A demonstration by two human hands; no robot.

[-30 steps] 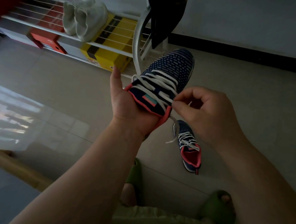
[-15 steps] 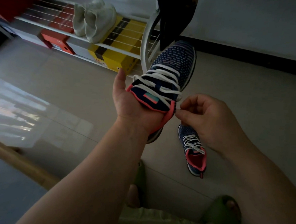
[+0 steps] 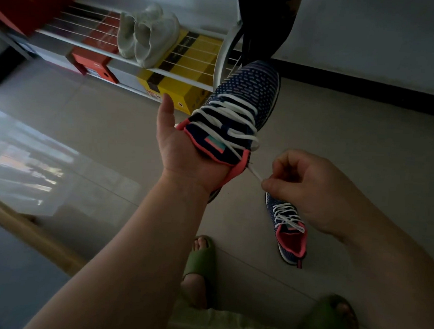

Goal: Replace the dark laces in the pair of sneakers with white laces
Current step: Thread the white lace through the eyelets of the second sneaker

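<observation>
Head view. The left hand (image 3: 186, 150) holds a navy knit sneaker with coral collar lining (image 3: 241, 107) from below at the heel; the palm cups the heel, the thumb points up beside the collar, and the other fingers are hidden under the shoe. The toe points away from the person, toward the white wire shoe rack (image 3: 166, 61). A white flat lace (image 3: 228, 119) crosses the eyelets of this sneaker in several rows. One free end runs out past the collar on the right side. The right hand (image 3: 307, 189) pinches that lace end between thumb and forefinger, the remaining fingers curled; the short length of lace between collar and fingertips is taut. A second navy sneaker with white laces (image 3: 288, 226) rests on the tiled floor (image 3: 362, 146) below the right hand. The rack carries a pair of pale shoes (image 3: 147, 32), with a yellow box (image 3: 185, 77) and a red box (image 3: 96, 55) on the tier below. Two feet in green slides (image 3: 200, 261) stand on the floor.
</observation>
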